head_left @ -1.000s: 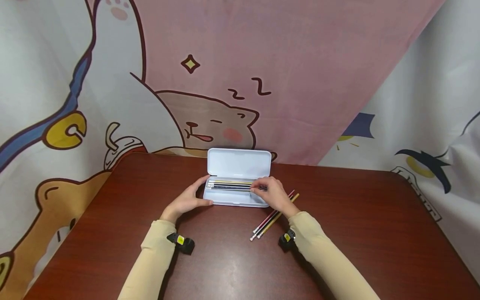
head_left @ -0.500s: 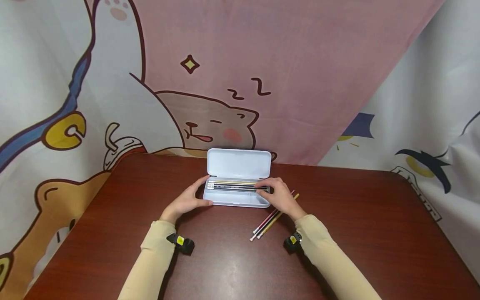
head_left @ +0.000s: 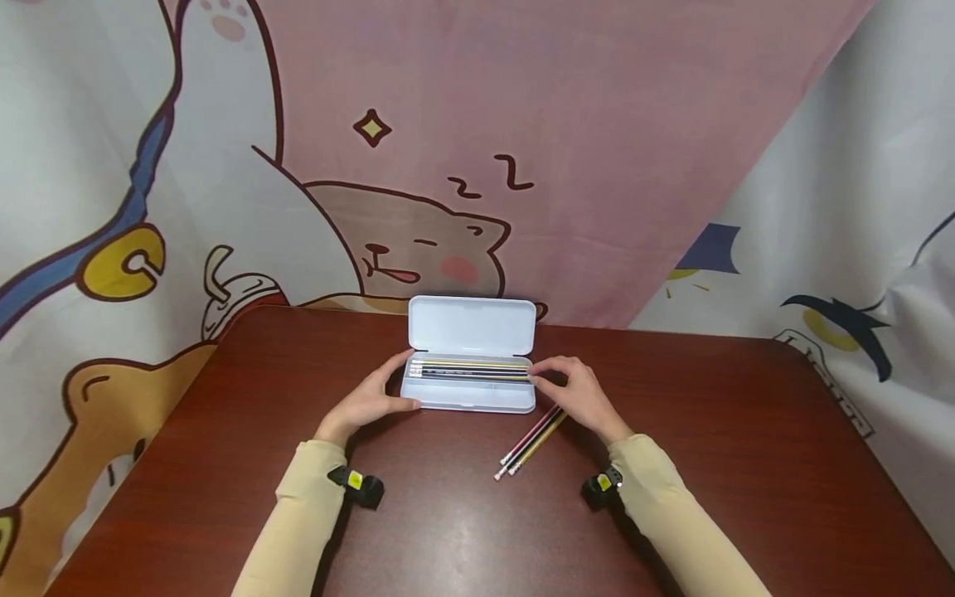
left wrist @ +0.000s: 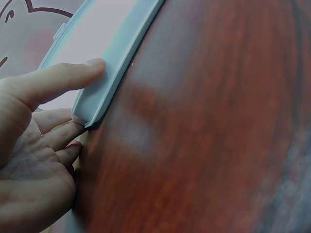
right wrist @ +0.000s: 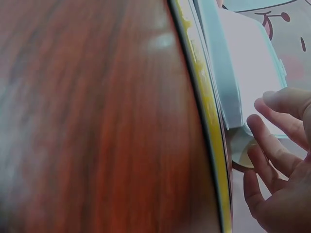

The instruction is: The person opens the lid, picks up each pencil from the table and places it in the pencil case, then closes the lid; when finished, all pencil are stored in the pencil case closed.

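Observation:
A white pencil case (head_left: 455,398) lies with its lid (head_left: 472,325) raised. Several pencils (head_left: 470,371), eraser ends to the left, lie side by side in its back section. My left hand (head_left: 367,404) holds the case's left end, thumb over the front edge (left wrist: 109,90) and fingers at the side. My right hand (head_left: 585,396) is at the right end, thumb and forefinger close together by the pencils' far ends; in the right wrist view its fingers (right wrist: 272,145) are loosely bent with nothing visible between them. Loose pencils (head_left: 532,441), red, black and yellow, lie partly under that hand.
The case stands on a dark red-brown wooden table (head_left: 448,514), near its back edge. Behind the table hangs a printed cloth (head_left: 597,166) with cartoon animals. Each wrist carries a small black camera, the right one (head_left: 599,489) beside the loose pencils.
My right hand has slid rightward along the pencils to the case's right end, uncovering more of them. My left hand keeps its hold on the case. The loose pencils have not moved.

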Available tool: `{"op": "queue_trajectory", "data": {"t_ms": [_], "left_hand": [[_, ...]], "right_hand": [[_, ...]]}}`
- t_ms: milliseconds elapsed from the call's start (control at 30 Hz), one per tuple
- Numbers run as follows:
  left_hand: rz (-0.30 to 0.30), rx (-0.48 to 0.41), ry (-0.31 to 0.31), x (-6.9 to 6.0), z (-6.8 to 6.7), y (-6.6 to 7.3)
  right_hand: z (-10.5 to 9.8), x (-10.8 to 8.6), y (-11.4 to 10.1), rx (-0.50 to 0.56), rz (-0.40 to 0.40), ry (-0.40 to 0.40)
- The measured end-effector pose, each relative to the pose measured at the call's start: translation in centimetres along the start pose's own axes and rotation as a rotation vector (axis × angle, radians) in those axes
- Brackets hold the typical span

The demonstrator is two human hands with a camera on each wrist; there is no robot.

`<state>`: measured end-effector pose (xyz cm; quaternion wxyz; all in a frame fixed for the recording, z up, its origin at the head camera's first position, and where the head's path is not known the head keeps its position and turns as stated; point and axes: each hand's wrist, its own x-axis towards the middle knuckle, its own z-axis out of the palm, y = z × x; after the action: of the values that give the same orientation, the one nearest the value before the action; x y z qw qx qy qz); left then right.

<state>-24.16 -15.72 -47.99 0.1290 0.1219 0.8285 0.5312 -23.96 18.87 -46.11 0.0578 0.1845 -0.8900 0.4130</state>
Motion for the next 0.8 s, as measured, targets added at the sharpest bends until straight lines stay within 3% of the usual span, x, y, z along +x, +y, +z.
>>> {"op": "queue_trajectory", "data": {"t_ms": [800], "left_hand": [[0.012, -0.012, -0.019, -0.2, 0.0, 0.4]], "right_hand": [[-3.2, -3.2, 2.4, 0.042, 0.083, -0.037]]}}
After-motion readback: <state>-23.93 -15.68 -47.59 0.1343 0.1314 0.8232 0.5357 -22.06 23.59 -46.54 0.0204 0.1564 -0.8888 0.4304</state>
